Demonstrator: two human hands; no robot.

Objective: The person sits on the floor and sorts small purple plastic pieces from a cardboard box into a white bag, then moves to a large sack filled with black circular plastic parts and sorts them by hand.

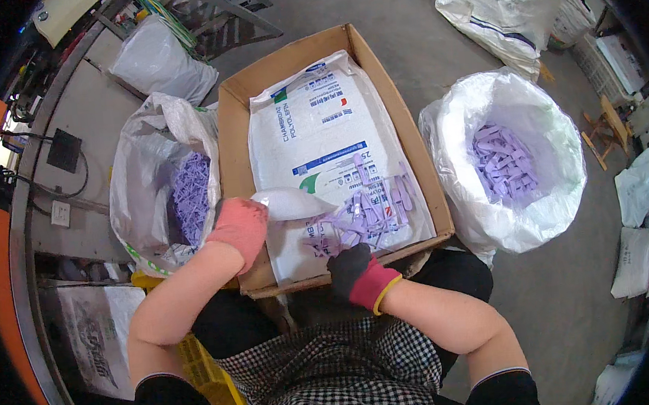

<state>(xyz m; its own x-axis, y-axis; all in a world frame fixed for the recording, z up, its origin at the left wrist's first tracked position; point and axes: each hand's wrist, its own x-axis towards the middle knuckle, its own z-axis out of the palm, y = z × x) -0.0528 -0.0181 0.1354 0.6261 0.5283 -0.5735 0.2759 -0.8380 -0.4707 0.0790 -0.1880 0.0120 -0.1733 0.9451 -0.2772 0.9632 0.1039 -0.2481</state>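
My left hand (241, 225), in a pink glove, is at the left wall of the cardboard box (424, 178), beside a white rounded object (290, 203) that tapers to the right; its fingers are hidden, so its grip is unclear. My right hand (354, 265), in a black and red glove with a yellow cuff, is at the box's near edge, touching or just beside purple plastic scraps (323, 246). Flat purple plastic pieces (365, 214) and thin sprues lie on a printed white woven sack (319, 124) lining the box. What the right fingertips hold cannot be seen.
Left of the box stands a white sack (136, 176) holding thin purple sprues (193, 197). On the right, a white plastic-lined sack (559, 169) holds purple pieces (503, 162). Behind are a stuffed white bag (159, 61) and a metal frame (232, 11). A yellow crate (207, 374) sits below left.
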